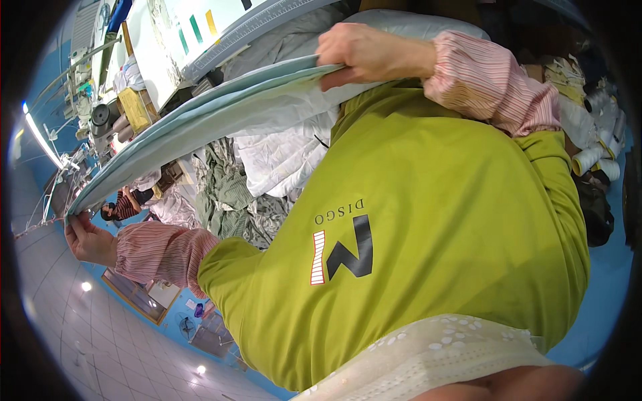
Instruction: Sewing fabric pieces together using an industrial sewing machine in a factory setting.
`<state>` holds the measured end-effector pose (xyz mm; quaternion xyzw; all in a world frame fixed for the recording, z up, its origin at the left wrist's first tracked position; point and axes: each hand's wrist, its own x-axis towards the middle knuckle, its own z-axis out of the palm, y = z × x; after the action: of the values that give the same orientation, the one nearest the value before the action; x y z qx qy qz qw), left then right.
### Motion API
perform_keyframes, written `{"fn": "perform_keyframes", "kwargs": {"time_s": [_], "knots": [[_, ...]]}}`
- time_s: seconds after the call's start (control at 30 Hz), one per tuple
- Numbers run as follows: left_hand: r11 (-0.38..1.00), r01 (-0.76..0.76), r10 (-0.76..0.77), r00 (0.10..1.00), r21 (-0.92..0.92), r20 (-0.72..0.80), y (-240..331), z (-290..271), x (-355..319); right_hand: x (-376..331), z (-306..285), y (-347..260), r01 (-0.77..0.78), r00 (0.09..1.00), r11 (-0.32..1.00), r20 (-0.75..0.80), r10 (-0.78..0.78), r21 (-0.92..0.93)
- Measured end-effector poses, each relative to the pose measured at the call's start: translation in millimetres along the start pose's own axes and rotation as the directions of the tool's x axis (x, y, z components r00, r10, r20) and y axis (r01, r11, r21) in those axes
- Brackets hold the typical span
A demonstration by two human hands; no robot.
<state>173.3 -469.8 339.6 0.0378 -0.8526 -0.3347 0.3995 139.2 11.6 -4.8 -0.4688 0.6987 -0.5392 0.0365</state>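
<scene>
A long strip of folded pale-blue cloth is stretched between my two hands, with its layered edges along the top. At the far left, my left hand pinches one end between thumb and fingers. My right hand, at the upper right, grips the other end with its fingers curled over the edge. The cloth sags slightly in the middle, and a whitish layer hangs below it. Pink striped sleeve covers are on both my forearms.
Beyond the cloth lies a long ruler beside a white board. Crumpled white fabric and grey-green fabric are heaped below it. Thread cones stand at the right. Another person in a striped top is in the left background.
</scene>
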Motion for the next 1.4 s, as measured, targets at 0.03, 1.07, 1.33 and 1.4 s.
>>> {"fn": "perform_keyframes", "kwargs": {"time_s": [0.03,1.07,1.33,1.4], "knots": [[1.000,0.023,-0.023,1.000,-0.018,0.019,-3,2,0,-9,-2,1,-0.033,0.999,0.999,-0.007,0.033,0.040],[0.967,0.247,-0.248,0.969,0.069,0.002,-84,-4,18,-203,-54,18,-0.386,0.909,0.914,-0.119,0.400,0.122],[0.958,0.276,-0.277,0.961,0.079,-0.006,-100,-3,16,-225,-64,18,-0.442,0.868,0.897,-0.237,0.436,0.032],[0.956,0.283,-0.284,0.959,0.077,-0.002,-106,-3,16,-230,-65,18,-0.458,0.856,0.888,-0.259,0.448,0.020]]}}
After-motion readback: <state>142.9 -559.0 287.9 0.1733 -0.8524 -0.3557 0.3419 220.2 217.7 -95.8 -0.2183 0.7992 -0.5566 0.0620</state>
